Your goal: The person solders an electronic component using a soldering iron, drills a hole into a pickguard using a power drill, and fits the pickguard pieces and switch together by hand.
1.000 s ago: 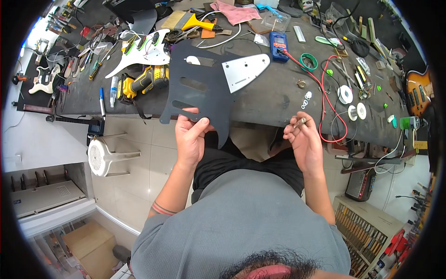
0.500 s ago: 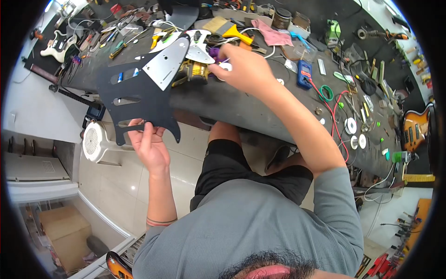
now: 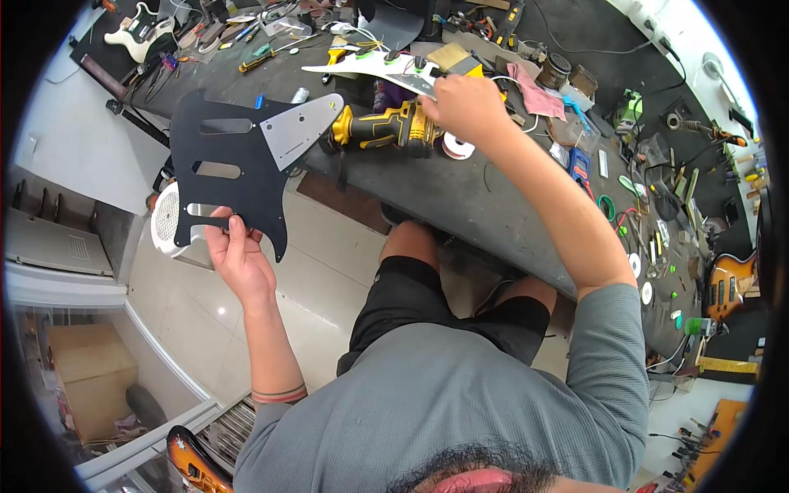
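Observation:
My left hand (image 3: 240,259) pinches the lower edge of a black guitar pickguard (image 3: 230,177), which has three pickup slots and a silver foil or metal patch (image 3: 304,127) at its upper right. The pickguard is held up in front of the bench edge. My right hand (image 3: 468,107) grips the right end of a white pickguard (image 3: 370,67) with parts mounted on it, tilted nearly edge-on above the bench. Its fingertips are partly hidden. Below it lies a yellow and black power tool (image 3: 386,129), with a white spool (image 3: 458,148) beside that.
The dark workbench (image 3: 509,218) carries a pink cloth (image 3: 538,92), a brush (image 3: 456,59), a blue multimeter (image 3: 579,163) and many small tools. A white guitar body (image 3: 140,33) lies at the far left. A white stool (image 3: 167,218) stands below the bench, and a sunburst guitar (image 3: 731,283) is at right.
The white pickguard, flat on the bench before, is now raised and tilted in my right hand. The black pickguard has turned slightly in my left hand. The camera view has shifted.

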`<state>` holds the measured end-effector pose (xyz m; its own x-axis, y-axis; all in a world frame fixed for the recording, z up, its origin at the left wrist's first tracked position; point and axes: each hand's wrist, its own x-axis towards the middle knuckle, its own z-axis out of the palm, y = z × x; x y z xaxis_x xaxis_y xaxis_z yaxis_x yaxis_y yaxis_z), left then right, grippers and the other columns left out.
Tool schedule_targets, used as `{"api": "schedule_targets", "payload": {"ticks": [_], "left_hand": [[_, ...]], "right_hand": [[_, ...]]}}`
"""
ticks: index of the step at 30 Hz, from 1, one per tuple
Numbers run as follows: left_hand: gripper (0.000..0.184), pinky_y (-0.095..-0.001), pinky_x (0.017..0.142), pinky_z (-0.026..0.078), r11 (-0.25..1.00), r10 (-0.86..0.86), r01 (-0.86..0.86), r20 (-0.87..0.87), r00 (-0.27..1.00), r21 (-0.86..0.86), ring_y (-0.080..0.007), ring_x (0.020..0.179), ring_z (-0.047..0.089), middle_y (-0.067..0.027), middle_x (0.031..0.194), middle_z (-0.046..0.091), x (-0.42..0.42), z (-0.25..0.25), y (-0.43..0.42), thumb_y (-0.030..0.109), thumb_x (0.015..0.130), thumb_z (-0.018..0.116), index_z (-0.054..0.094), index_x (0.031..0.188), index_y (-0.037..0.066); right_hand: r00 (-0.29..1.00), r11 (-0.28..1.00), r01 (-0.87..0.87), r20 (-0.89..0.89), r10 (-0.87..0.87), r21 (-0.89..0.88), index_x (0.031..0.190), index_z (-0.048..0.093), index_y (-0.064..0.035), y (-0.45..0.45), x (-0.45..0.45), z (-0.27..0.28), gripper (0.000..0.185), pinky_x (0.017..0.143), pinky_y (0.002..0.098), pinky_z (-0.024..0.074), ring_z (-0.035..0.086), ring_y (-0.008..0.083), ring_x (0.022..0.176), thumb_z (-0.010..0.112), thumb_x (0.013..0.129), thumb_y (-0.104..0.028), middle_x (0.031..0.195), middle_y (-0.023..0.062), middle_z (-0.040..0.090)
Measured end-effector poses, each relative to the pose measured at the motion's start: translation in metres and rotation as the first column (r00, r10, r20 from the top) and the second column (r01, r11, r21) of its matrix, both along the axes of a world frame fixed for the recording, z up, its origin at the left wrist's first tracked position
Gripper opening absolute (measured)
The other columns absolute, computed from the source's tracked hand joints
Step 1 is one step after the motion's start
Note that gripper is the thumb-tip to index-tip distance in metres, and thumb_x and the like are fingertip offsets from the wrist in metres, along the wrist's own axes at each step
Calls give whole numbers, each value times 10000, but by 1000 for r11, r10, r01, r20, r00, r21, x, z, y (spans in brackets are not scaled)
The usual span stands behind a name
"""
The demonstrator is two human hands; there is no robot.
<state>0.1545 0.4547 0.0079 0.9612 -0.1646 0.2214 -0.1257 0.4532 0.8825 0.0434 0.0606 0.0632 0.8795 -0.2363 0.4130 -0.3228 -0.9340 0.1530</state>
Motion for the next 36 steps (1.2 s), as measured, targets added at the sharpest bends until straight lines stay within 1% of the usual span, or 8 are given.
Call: {"api": "schedule_targets", "payload": {"ticks": [7, 15, 21, 25, 26, 28, 31, 36], "left_hand": [[189, -288, 821, 502, 997, -19, 22, 51, 999, -76, -116, 1000, 653, -9, 1166, 675, 19, 10, -16, 153, 1104, 637, 634, 1277, 77], [183, -250, 811, 482, 992, -99, 103, 70, 993, -68, -91, 997, 649, -12, 1151, 693, 17, 22, -30, 163, 1118, 613, 639, 1270, 65], [207, -287, 928, 532, 954, -164, 185, 105, 981, -238, -116, 1052, 665, -24, 1167, 702, 20, 25, -27, 42, 1072, 657, 651, 1276, 76], [122, -310, 937, 562, 988, -80, 122, 375, 924, -89, -174, 1041, 693, -90, 1126, 727, 24, 30, -39, 8, 1059, 657, 682, 1178, 17], [96, -299, 903, 562, 978, -145, 198, 485, 862, -58, -186, 988, 708, -114, 1029, 741, 19, 41, -44, -31, 1024, 683, 689, 1117, -6], [153, -288, 801, 560, 898, -399, 430, 580, 710, 92, -215, 902, 729, -199, 1049, 793, 23, 50, -58, -113, 960, 697, 684, 1077, -15], [73, -336, 787, 613, 973, -229, 78, 946, 229, 216, -302, 901, 769, -240, 1101, 804, -32, 85, -92, -53, 949, 714, 699, 1006, -9], [123, -399, 810, 662, 965, -73, 248, 995, -73, 88, -366, 925, 785, -264, 1144, 801, -104, 81, -128, -14, 882, 767, 655, 933, -24]], "right_hand": [[984, 840, -177, -76, 161, -513, 937, 785, -75, -71, 37, 61, 216, 727, 337, 602, 751, 183, 910, 712, 967, -276, 994, 43, 766], [981, 991, -126, 140, 133, -53, 997, 801, -22, -102, 30, 163, 298, 943, 482, 555, 683, 412, 1065, 665, 985, -286, 1074, 198, 711], [999, 857, 34, -48, -11, 514, 1052, 785, 12, -132, -73, 211, 372, 871, 374, 519, 639, 181, 902, 697, 1027, -349, 937, 61, 728], [992, 529, 122, -126, -28, 840, 1033, 753, -186, -122, -158, 191, 259, 737, 184, 453, 566, -62, 901, 669, 1064, -429, 934, -158, 625], [990, 439, 112, -64, -124, 892, 1035, 791, -87, -96, -176, 187, 234, 755, 264, 563, 699, 65, 927, 729, 1012, -311, 975, -46, 749], [985, 302, 148, -168, 41, 942, 1077, 760, -82, -108, -215, 164, 267, 710, 196, 498, 612, -22, 856, 720, 1044, -344, 939, -106, 685], [982, 169, 184, -189, 13, 968, 1000, 724, 26, -87, -269, 119, 304, 798, 235, 526, 635, 43, 968, 714, 1038, -275, 1019, -12, 667], [996, -79, -28, 35, 87, 996, 872, 655, 60, -29, -323, 62, 370, 897, 324, 450, 533, 156, 943, 663, 1068, -253, 935, 30, 561]]}}
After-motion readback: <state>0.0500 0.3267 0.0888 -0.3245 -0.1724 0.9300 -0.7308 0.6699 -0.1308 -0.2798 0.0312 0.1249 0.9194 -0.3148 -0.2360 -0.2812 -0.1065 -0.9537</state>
